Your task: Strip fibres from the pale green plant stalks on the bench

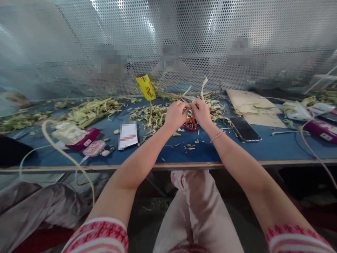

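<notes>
My left hand (176, 114) and my right hand (201, 111) meet over a pile of pale green plant strips (151, 117). Both have their fingers pinched together, fingertips almost touching. Whatever lies between them is too small and hidden to make out. A light strip (204, 86) sticks up just behind my right hand; I cannot tell whether it is held. Just below the hands, red-handled scissors (191, 124) lie on the blue table (168, 153), their blades hidden.
Left of the pile are a yellow tube on a stick (146, 87), a white card (128, 135), a purple box (84, 138) and a pink device (94, 148) with cables. Rightward lie a phone (245, 129), cardboard (252, 102) and another purple box (321, 130). A perforated metal screen (184, 31) stands behind.
</notes>
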Demonstrator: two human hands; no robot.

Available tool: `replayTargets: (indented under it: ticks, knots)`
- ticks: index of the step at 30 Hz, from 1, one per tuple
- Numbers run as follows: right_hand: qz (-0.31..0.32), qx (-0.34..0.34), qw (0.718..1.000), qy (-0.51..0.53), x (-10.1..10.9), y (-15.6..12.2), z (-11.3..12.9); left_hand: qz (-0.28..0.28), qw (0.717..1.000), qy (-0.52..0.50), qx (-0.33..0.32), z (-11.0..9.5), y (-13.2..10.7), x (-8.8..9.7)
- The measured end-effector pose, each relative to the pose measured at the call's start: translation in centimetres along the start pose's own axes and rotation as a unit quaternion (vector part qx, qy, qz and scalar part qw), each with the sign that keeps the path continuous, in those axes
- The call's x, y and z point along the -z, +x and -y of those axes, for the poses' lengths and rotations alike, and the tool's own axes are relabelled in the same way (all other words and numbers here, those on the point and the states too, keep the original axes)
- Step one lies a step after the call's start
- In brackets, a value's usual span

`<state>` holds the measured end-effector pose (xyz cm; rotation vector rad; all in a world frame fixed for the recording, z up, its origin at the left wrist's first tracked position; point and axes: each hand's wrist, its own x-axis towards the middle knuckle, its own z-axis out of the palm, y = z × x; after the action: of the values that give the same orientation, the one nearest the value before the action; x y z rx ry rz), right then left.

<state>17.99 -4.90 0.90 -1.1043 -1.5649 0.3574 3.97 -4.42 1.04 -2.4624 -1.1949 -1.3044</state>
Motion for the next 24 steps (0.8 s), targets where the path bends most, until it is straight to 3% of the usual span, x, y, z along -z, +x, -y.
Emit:
replayTargets:
  ticks: [3, 6, 12, 16, 18, 21, 24]
  knots:
    - [0.007, 0.012, 0.999, -0.029, 0.03, -0.07, 0.01, 0.03, 0.998, -0.04, 0.029, 0.07, 0.14, -0.23]
    - [0.009, 0.014, 0.999, -0.04, 0.02, 0.0, -0.11, 0.059, 0.982, -0.151, 0.099, 0.35, 0.43, -0.61]
    - [0.02, 0.003, 0.999, -0.029, -0.09, 0.18, -0.23, 0.09, 0.889, -0.364, 0.263, 0.5, 0.6, -0.86]
    - [0.031, -0.022, 0.999, -0.033, -0.02, 0.15, 0.06, 0.117, 0.812, -0.487, 0.299, 0.34, 0.38, -0.81]
    - [0.036, -0.028, 0.998, -0.041, 0.04, 0.11, 0.17, 0.135, 0.795, -0.511, 0.299, 0.39, 0.3, -0.8]
    - [0.043, -0.028, 0.998, -0.041, 0.06, 0.08, 0.13, 0.147, 0.813, -0.483, 0.29, 0.57, 0.27, -0.68]
    - [0.043, -0.034, 0.997, -0.045, 0.03, 0.12, -0.03, 0.142, 0.87, -0.396, 0.255, 0.75, 0.34, -0.46]
